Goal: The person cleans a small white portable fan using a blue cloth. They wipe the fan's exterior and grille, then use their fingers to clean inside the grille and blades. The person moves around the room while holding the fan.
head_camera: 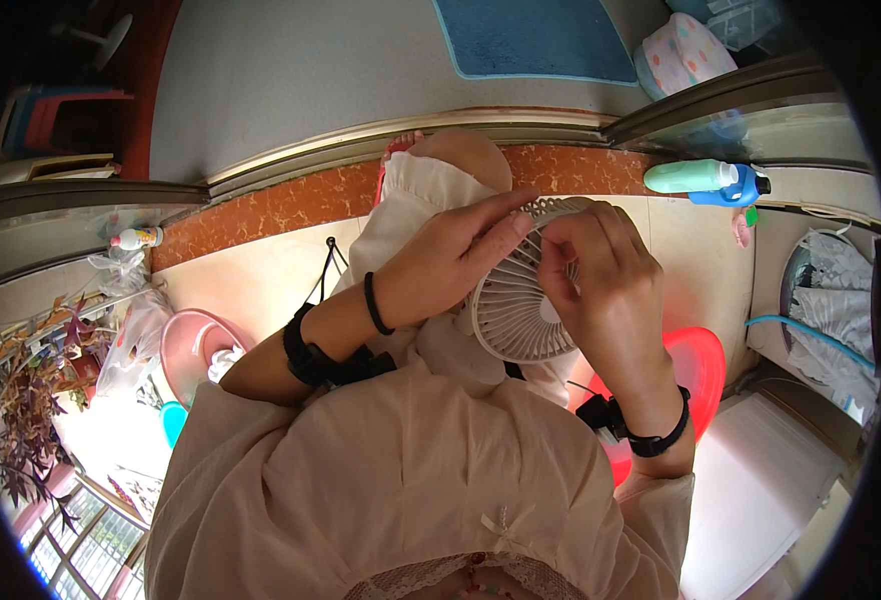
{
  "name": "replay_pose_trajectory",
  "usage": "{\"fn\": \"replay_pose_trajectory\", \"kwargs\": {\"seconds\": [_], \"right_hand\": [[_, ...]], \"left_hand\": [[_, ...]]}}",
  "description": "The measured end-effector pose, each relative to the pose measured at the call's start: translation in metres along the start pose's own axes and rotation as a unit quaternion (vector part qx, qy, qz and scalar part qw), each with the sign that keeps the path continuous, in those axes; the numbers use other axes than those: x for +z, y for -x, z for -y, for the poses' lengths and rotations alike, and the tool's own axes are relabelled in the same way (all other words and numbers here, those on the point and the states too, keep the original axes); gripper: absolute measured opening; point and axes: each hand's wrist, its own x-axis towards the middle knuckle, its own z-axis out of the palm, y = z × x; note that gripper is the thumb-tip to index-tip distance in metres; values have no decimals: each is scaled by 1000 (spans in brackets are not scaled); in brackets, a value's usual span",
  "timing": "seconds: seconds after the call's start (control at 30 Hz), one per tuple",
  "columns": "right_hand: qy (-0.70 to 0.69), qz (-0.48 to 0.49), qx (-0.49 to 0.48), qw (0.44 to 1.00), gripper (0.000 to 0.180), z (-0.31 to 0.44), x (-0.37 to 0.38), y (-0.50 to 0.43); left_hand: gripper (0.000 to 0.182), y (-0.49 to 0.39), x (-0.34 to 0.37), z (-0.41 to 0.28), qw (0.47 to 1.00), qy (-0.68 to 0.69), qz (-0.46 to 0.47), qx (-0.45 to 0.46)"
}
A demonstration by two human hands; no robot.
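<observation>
A small fan with a round, pale plastic grille [515, 319] rests over my lap, its whitish base [459, 356] below and to the left of the grille. My left hand [466, 244] lies along the upper left rim of the grille, its thumb and fingers reaching over the edge. Over the right part of the grille is my right hand [598, 262], with thumb and forefinger bent together near its face. Whether something small is pinched between those fingertips cannot be told. Both wrists wear black straps with small devices.
A red basin [695, 375] stands to the right, near a top-loading washer with white cloth [830, 300] in it. Detergent bottles [684, 176] lie on the brown stone sill [260, 229]. At left are a pink basin [185, 352], plastic bags and potted plants [27, 405].
</observation>
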Motion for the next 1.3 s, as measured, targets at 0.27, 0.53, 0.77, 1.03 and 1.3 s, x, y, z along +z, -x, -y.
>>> {"fn": "replay_pose_trajectory", "kwargs": {"seconds": [0.27,0.53,0.77,1.03,1.3], "right_hand": [[-48,19,2,999,25,-4,-2,1],[-62,-22,22,998,21,-2,2,4],[-121,-70,59,989,20,-2,3,12],[-94,-150,64,982,24,-11,-4,16],[-92,-159,73,980,25,-11,5,23]], "left_hand": [[45,-2,1,-1,1000,-9,13,1],[46,-2,-6,-10,998,-30,36,-34],[46,-5,-4,-7,1000,-4,28,-3],[47,-4,-4,-2,999,31,18,-5],[50,-7,-10,-2,998,0,38,-40]]}}
